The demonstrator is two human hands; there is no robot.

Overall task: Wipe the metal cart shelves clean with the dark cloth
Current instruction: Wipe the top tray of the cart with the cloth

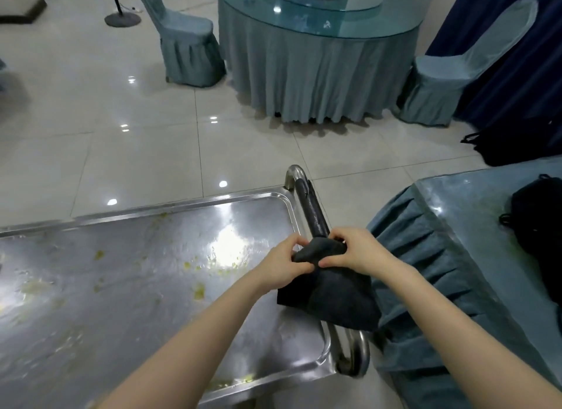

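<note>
Now both hands meet at the right end of the metal cart, just right of the centre of the frame. The left hand [279, 265] pinches the upper fold of the dark cloth [334, 299] between thumb and curled fingers, and the right hand [359, 250] grips the same fold from the other side. The two hands are very near each other, with the bunched cloth between them. The lower part of the cloth hangs down wide and covers a part of the cart handle [313, 214], which runs along the right edge of the top shelf [137, 271].

The top shelf fills the lower left of the frame. It is shiny, wet-looking and dirty, with yellow spots [199, 293] spread over it. I cannot see the lower shelves.

At the right edge stands a counter [456, 220] with a blue skirt, and a black bag [538, 220] lies on it. In the upper part of the frame a round counter [319, 74] with a glass top stands on the pale tiled floor [121, 104], with a covered chair [188, 52] on its left.
</note>
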